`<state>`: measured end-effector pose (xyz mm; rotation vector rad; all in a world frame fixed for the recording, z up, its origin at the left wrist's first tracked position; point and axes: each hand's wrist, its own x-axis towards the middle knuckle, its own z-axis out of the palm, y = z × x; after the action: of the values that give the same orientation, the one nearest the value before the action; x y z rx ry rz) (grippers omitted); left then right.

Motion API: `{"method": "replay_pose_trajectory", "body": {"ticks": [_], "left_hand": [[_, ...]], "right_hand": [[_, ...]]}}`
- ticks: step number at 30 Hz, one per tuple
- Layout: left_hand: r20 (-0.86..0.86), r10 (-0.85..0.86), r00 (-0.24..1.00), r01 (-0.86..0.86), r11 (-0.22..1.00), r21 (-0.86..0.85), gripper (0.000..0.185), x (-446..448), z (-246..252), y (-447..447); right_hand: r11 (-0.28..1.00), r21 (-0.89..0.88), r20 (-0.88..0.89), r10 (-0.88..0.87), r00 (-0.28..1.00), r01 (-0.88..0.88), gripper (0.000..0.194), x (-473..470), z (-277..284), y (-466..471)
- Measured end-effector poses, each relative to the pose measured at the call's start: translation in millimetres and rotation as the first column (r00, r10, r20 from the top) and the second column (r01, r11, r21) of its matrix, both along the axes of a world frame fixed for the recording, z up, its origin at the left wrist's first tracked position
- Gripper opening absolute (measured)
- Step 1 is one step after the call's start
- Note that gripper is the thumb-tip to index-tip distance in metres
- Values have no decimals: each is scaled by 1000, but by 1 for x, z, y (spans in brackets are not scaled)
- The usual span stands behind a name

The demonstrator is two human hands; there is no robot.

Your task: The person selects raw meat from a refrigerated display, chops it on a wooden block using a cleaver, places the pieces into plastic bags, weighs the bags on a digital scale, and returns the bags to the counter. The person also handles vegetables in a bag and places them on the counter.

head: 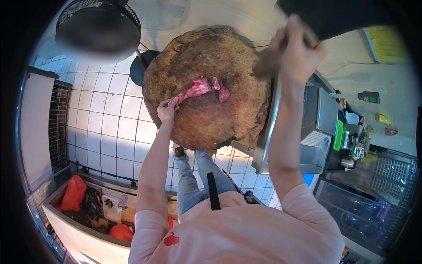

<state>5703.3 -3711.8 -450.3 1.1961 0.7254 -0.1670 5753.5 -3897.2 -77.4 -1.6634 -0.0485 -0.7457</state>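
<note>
A long strip of raw meat, apparently on the bone (194, 89), lies across a round wooden chopping block (204, 125). My left hand (167, 109) pinches its left end between thumb and fingers. By its right end lie two small cut pieces of meat (223, 93), apart from my hands. My right hand (298, 52) grips the handle of a cleaver (333, 16), raised above and to the right of the block. The cleaver's dark broad blade runs out of view at the top, and its handle is blurred.
Beyond the block's upper left is a black mesh basket (99, 31). A steel counter edge (268, 132) borders the block's right side, with a metal box-shaped appliance (324, 112) beyond it. An open bin (89, 227) holding red plastic bags stands at lower left. White tiles (108, 115) cover the floor.
</note>
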Motion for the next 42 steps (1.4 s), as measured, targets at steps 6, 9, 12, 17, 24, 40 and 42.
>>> {"method": "replay_pose_trajectory", "body": {"ticks": [6,9,12,17,24,40,42], "left_hand": [[72,39,997,-45,995,86,33,1,8,-6],[100,52,994,-64,991,117,33,9,1,-1],[91,73,993,-84,989,120,35,0,-15,-4],[128,-89,988,49,957,285,35,-1,-11,5],[135,-132,982,81,940,332,34,-4,9,3],[80,-211,974,154,881,447,30,-15,-3,21],[93,-233,968,162,862,481,29,-15,-8,20]], "right_hand": [[915,-402,-462,-169,870,-36,22,-59,-272,-6],[937,-341,-775,-231,588,-81,19,-122,-336,-8],[974,-213,-857,-151,493,-72,11,-139,-296,-33],[992,-127,-562,-66,824,-7,10,-87,-179,-43],[1000,-23,36,5,999,-5,24,-6,-88,22],[990,-80,-354,81,932,-116,14,-43,-93,16],[997,-69,-69,39,997,-44,16,-3,-60,33]]}}
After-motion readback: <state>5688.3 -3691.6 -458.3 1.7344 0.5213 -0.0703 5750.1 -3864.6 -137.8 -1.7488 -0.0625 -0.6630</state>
